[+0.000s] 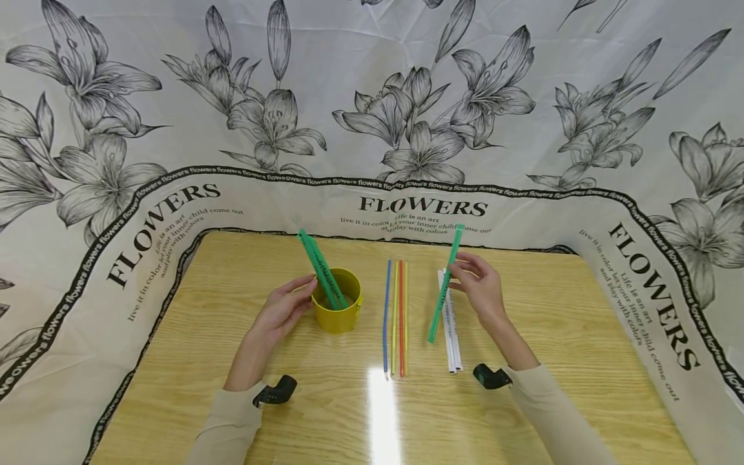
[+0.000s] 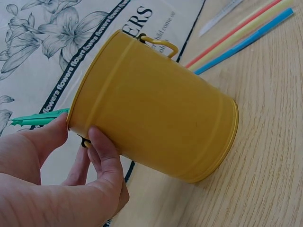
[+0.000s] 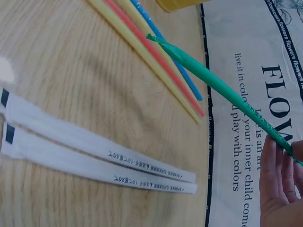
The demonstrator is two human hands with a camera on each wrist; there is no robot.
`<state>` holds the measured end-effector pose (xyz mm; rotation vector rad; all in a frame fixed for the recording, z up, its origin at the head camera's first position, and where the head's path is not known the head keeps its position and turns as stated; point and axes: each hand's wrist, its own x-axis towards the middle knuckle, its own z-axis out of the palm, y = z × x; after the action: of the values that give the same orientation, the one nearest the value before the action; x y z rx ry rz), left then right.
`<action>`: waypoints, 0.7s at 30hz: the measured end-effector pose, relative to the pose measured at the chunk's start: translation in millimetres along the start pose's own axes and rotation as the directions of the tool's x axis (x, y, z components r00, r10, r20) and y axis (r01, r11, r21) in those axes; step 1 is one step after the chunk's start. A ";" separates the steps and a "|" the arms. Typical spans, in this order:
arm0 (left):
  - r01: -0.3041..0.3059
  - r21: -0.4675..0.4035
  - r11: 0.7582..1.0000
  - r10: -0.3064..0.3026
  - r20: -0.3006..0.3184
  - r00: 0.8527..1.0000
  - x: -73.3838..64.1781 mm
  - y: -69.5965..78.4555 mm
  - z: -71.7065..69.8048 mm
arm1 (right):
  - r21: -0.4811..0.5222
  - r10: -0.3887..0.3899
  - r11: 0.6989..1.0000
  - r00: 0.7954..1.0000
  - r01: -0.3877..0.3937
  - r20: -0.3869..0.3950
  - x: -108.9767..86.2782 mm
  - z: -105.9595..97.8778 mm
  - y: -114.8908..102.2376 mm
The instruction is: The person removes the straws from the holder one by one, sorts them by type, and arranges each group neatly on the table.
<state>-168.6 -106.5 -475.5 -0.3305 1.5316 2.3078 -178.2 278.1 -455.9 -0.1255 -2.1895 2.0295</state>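
A small yellow metal bucket (image 1: 337, 321) stands upright on the table, with several green-wrapped straws (image 1: 318, 261) leaning in it past the rim. My left hand (image 1: 280, 311) holds the bucket at its left side; in the left wrist view, thumb and fingers pinch the rim beside one handle loop. My right hand (image 1: 480, 289) pinches a single green-wrapped straw (image 3: 218, 85) near its far end, raised and slanted above two white paper-wrapped straws (image 3: 118, 153). Printed lettering runs along the green wrapper. The straw's gripped end is partly covered by the fingers.
Between the hands lie a blue straw (image 1: 386, 310), a red straw (image 1: 402, 323) and two yellow straws (image 1: 394, 323), side by side on the wooden table (image 1: 523, 413). A flower-printed cloth (image 1: 325, 200) borders the table's back and sides.
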 end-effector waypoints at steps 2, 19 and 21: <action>-0.001 0.001 1.000 0.001 0.003 1.000 -0.2 0.1 0.1 | -0.023 0.010 1.000 1.000 -0.010 0.001 -2.1 -5.8 3.9; -0.004 0.001 1.000 0.003 0.012 1.000 -1.0 -0.1 0.3 | -0.245 0.092 0.966 0.995 -0.082 0.029 -16.6 -48.4 33.6; -0.005 0.004 1.000 0.005 0.012 1.000 -1.0 -0.4 0.0 | -0.253 0.107 0.963 0.993 -0.094 0.039 -17.7 -51.2 36.4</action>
<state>-167.5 -106.5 -475.5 -0.3110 1.5324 2.3063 -153.7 328.4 -489.5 -0.2191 -2.5138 1.8132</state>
